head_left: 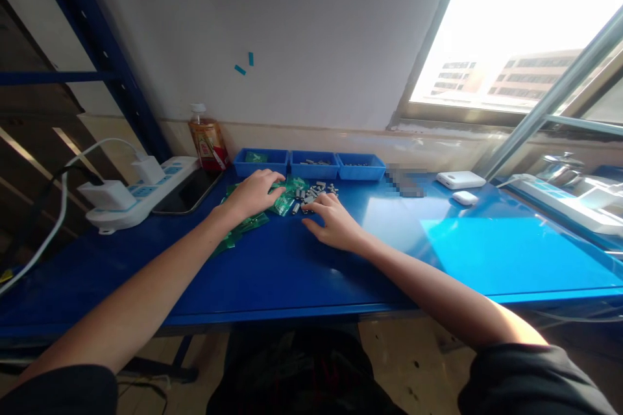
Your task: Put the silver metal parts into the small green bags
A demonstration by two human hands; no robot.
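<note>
My left hand (257, 196) rests over a spread of green circuit boards (250, 224), its thumb and fingers apart and nothing visible in its grasp. Beside it, my right hand (335, 222) reaches to a heap of small silvery metal cylinders (311, 193). The right fingertips touch or hover just above the near side of that heap; which of the two I cannot tell. The right thumb is held away from the fingers. More green boards lie between the hands, against the metal parts. Some boards are hidden under the left hand.
Three blue bins stand behind: one holds a green board (256, 157), the middle bin (314, 172) and right bin (361, 174) hold small parts. To the left are a bottle (208, 142), phone (187, 192) and power strip (141, 198); white cases (460, 179) lie right.
</note>
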